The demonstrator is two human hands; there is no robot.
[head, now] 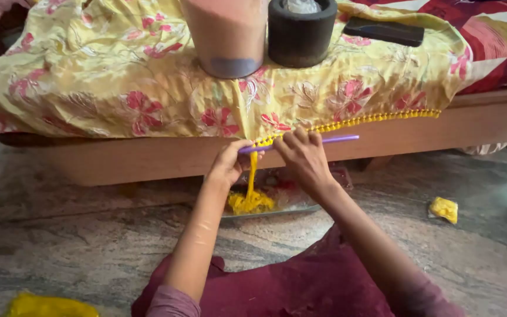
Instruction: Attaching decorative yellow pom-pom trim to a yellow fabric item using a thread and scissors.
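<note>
Bedside: hands seemingly pinch needle.

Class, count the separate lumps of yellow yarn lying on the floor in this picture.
3: one heap below the hands, one small lump at right, one at the bottom left edge, partly cut off. More may lie hidden under the bed.
</note>
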